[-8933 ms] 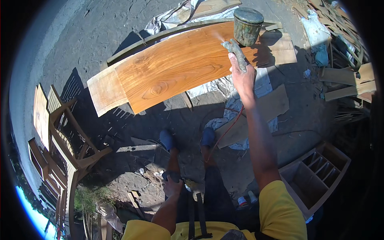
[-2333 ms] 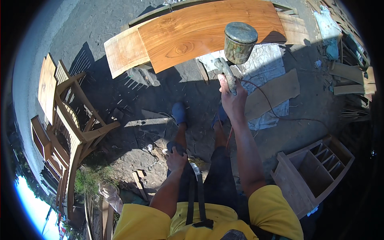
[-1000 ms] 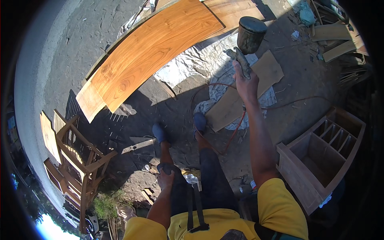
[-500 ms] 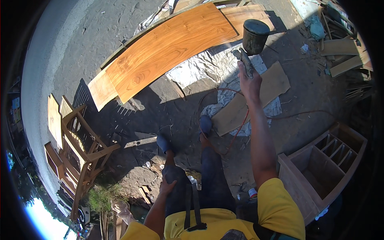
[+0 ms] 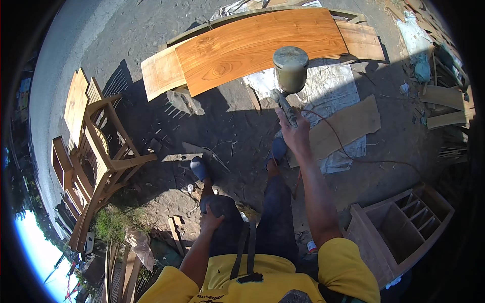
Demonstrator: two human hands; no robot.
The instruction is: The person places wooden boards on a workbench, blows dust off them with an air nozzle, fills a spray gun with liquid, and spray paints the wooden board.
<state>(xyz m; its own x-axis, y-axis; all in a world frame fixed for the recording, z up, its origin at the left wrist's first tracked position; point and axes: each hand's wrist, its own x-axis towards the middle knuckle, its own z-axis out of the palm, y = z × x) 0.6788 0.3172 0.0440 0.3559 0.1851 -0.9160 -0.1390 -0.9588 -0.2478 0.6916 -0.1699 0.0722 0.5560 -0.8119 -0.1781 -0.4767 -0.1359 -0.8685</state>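
My right hand [image 5: 296,134] grips a spray gun [image 5: 285,108] with a dark round cup [image 5: 291,70] on it, held out in front of me at about arm's length. A thin reddish hose [image 5: 337,136] runs over the ground near that hand. Beyond the cup lies a long orange-brown wooden panel [image 5: 252,48] with a glossy grain, on top of a paler board [image 5: 160,74] whose end sticks out at the left. My left hand [image 5: 210,221] lies on my left thigh with its fingers stretched out, holding nothing.
A wooden chair frame [image 5: 113,164] leans at the left, casting shadow. On the ground to the right are a loose plank [image 5: 348,123] and white sheeting [image 5: 336,83]. A wooden cabinet with compartments [image 5: 376,242] stands at lower right, and scrap boards [image 5: 444,96] lie far right.
My right hand has swung left with the spray gun, its cup now before the panel's right part. My view has turned, shifting the panel rightward in the picture. My left hand stays on my thigh.
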